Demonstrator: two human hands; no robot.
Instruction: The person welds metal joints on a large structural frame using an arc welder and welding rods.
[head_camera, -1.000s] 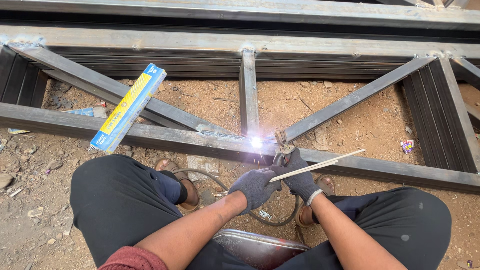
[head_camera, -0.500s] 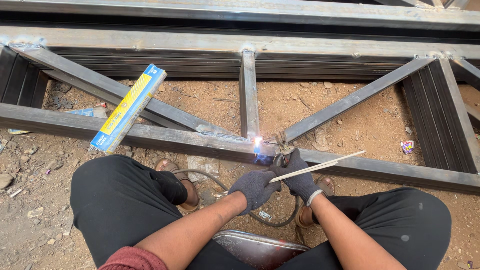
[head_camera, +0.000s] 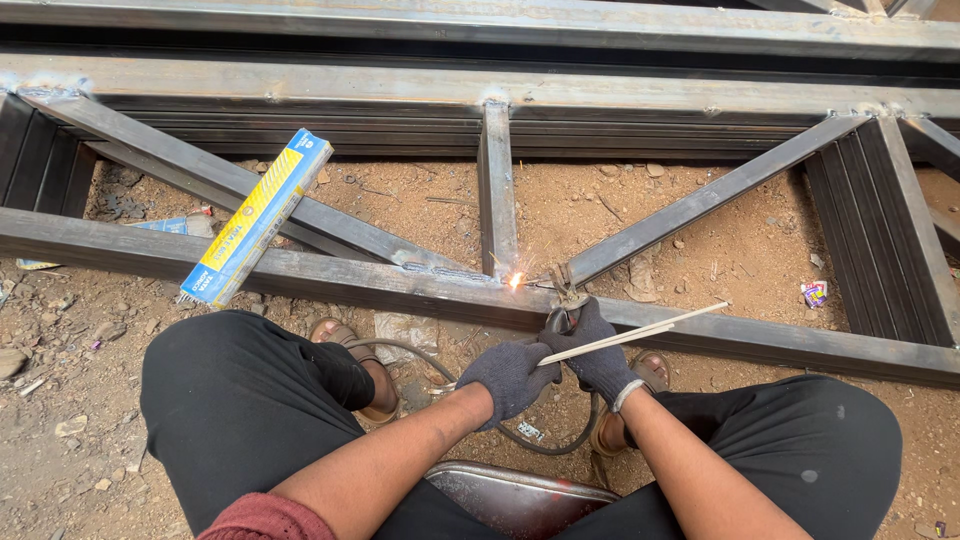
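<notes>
- Frame (head_camera: 300, 275) is lying just beyond the fingers, so the joint sits within reach.
- Right hand (head_camera: 597, 350) is clenching the holder (head_camera: 566, 300), steadying the spark (head_camera: 516, 281).
- Left hand (head_camera: 510, 375) is probably gripping spare rods (head_camera: 630, 333), bracing alongside.

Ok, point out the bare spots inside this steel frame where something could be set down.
Bare dirt lies between the upright strut and the right diagonal bar, and in the triangle left of that strut. It is crowded where both gloved hands, left hand and right hand, meet at the spark, and around the blue-yellow box.
</notes>
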